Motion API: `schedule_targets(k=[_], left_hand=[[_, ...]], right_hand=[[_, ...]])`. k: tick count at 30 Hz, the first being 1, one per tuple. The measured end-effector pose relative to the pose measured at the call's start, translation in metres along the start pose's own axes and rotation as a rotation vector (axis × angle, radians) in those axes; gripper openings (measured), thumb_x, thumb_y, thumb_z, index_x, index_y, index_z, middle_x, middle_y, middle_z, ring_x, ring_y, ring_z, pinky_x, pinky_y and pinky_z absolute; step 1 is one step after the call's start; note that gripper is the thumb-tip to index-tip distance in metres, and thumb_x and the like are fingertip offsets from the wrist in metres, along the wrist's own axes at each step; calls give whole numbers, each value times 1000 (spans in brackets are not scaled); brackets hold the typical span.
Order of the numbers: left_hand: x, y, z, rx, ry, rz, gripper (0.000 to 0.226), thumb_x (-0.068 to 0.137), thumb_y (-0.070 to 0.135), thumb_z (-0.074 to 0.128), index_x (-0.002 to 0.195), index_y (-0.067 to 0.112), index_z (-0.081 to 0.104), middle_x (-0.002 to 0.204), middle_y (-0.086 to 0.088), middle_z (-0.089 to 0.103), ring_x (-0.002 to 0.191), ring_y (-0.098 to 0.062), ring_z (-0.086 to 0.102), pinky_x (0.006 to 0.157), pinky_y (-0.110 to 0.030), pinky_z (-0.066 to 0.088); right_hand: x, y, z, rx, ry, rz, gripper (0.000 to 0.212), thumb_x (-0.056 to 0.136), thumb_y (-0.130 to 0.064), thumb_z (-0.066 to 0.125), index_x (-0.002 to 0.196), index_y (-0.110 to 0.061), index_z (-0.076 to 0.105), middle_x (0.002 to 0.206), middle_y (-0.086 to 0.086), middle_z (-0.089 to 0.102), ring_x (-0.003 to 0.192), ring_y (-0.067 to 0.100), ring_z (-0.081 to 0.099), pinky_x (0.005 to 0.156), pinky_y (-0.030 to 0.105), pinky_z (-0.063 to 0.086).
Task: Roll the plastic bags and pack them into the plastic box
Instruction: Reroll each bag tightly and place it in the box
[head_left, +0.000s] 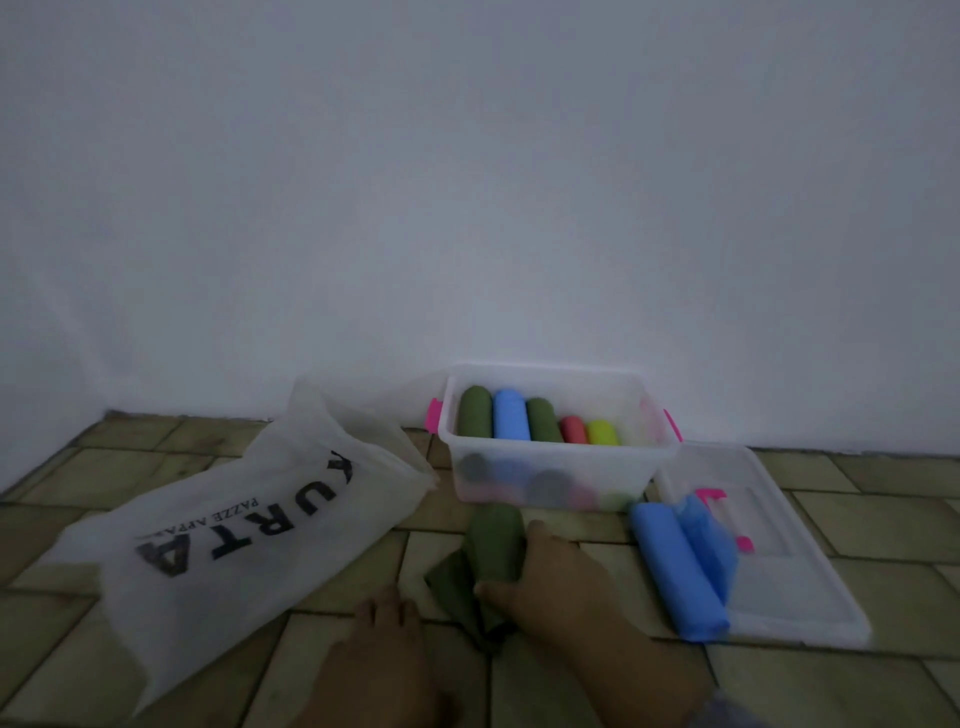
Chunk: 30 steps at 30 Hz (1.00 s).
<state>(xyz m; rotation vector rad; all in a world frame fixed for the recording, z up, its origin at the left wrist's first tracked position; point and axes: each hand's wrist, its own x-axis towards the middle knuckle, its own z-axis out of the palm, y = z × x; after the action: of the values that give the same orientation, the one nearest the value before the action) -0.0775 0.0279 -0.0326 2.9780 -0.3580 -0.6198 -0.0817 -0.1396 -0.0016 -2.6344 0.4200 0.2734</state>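
My right hand (550, 566) grasps the green bag (493, 540), fingers over the rolled part and thumb on the near side. The bag lies on the floor at 12 o'clock, just short of the box (452, 457). Its loose tail trails toward 7 o'clock. My left hand (387, 629) rests beside the tail; I cannot tell its finger state. Judged handling: light, soft, slippery film, likely to spring open. Grip across the roll's middle.

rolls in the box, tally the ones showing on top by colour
green rolls: 2
blue roll: 1
red roll: 1
yellow roll: 1
total on top in the plastic box: 5
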Motion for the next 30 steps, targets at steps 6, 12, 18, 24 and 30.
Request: schedule_targets(k=[6,12,18,24,30], left_hand=[[-1,-9,5,-21,-65,28,106,75,61,56,151,9,4,159,-9,-5,144,-33,1,112,-45,24],[-13,0,1,-107,48,62,97,80,54,58,151,12,7,159,-8,1,144,-29,9,113,-42,25],[-37,55,-11,-1390,-429,2,53,82,48,64,123,14,58,117,-12,66,86,-18,64,75,-32,47],[-20,53,-64,-1856,-220,102,33,95,37,51,114,12,61,110,-16,68,96,-30,67,83,-44,56],[-16,40,-52,-741,168,424,28,87,26,61,111,34,52,99,18,49,89,-2,50,68,-16,40]], right_hand=[[-15,29,-14,-117,-110,92,25,78,-45,63,88,-25,51,97,-4,57,90,13,56,74,27,45],[-37,65,-19,-24,-153,202,33,73,-49,67,74,-27,43,80,-8,52,75,7,53,70,27,46],[-55,54,-16,-36,274,-77,15,83,-33,59,93,-25,52,101,-8,56,91,6,53,81,20,43],[-73,44,6,-172,542,-331,40,77,-33,61,115,-28,48,119,-3,52,109,16,50,97,32,44],[-81,58,28,-176,162,-391,54,76,-50,61,123,-41,37,124,-8,39,107,8,38,89,26,39]])
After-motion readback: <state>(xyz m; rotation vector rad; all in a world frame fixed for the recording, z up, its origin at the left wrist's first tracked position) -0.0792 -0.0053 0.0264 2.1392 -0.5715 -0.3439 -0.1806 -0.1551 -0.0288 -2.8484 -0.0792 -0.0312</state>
